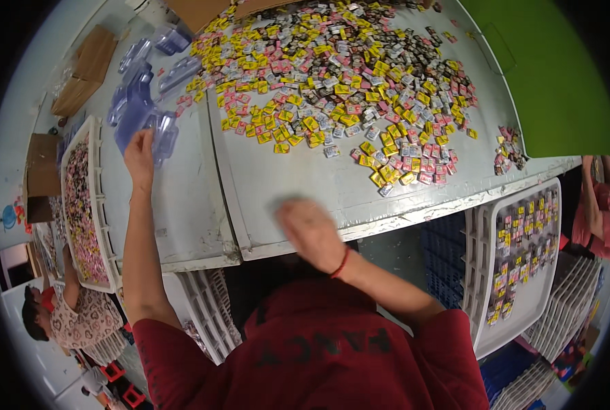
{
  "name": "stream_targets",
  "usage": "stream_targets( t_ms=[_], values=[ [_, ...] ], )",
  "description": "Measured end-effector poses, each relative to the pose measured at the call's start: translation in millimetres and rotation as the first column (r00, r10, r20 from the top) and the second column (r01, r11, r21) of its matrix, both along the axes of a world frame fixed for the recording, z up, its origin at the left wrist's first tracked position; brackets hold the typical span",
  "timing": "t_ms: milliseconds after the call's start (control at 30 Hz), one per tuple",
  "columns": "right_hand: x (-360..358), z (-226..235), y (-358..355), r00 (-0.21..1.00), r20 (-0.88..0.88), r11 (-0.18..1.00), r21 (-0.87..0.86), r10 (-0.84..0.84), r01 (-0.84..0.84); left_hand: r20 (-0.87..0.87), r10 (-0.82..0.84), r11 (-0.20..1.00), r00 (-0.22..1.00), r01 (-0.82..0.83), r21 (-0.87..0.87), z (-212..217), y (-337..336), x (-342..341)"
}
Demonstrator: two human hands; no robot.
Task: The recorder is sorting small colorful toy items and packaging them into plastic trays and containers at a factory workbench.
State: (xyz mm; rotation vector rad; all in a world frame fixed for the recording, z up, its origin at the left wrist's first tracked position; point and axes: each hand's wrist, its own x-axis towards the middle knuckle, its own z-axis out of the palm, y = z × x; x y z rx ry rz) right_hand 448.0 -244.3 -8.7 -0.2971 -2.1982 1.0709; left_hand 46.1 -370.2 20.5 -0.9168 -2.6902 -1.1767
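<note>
My left hand (139, 154) reaches forward over the left part of the table, its fingers closed on the near edge of a clear bluish plastic blister shell (163, 140). More such shells (135, 78) lie loosely stacked just beyond it. My right hand (312, 231) is above the table's near edge, in front of my chest. Motion smears its fingers, and nothing can be made out in them. Farther off spreads a large heap of small wrapped pieces (346, 82) in yellow, pink, white and dark colours. A denser cluster of these pieces (404, 160) lies at the heap's near side.
A white tray (98, 205) full of small pieces stands at the left. To the right, a tilted white tray (479, 328) bears rows of filled packs. Cardboard boxes (89, 68) sit at the far left. A co-worker (79, 318) is at the left; another person's arm (592, 205) shows at the right.
</note>
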Motion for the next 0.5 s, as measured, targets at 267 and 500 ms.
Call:
stream_targets(
  t_ms=[267, 500],
  values=[
    [28.0, -2.2, 76.4, 0.678, 0.436, 0.793, 0.461, -0.592, 0.397, -0.108, -0.637, 0.751, 0.763, 0.583, -0.311, 10.8, 32.2, 225.0],
    [29.5, -12.4, 75.8, 0.859, 0.398, 0.883, 0.454, -0.322, 0.121, -0.246, -0.831, 0.546, 0.498, 0.815, -0.194, -17.8, 48.8, 273.1]
  ],
)
